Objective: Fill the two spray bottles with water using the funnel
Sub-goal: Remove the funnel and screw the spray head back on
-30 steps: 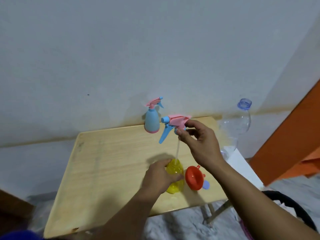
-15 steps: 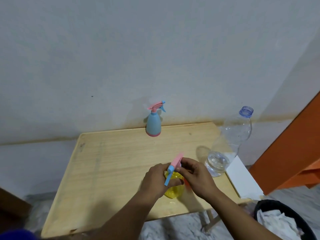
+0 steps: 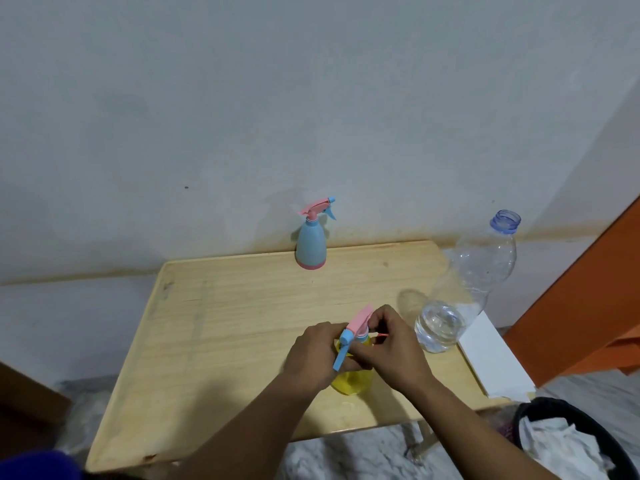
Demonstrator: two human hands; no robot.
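A pale wood-grain tabletop [image 3: 214, 344] is carrying a light-blue spray bottle [image 3: 311, 244] with a pink base and pink-and-blue trigger at twelve o'clock, a yellow spray bottle [image 3: 351, 382] wearing a pink-and-blue spray head [image 3: 355, 332] at centre, and a clear water bottle [image 3: 464, 289] showing a blue-tinted neck at three o'clock.

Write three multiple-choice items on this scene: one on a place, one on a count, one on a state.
1. Where does the blue spray bottle stand?
A. far edge of the table, by the wall
B. near edge
C. on the floor

2. How many spray bottles show?
A. one
B. two
C. three

3. The clear water bottle is:
A. capped
B. lying flat
C. uncapped, water only at the bottom

Key: 1 A, it stands against the wall. 2 B, the blue one and the yellow spray bottle under both hands. 3 C, its open neck shows.
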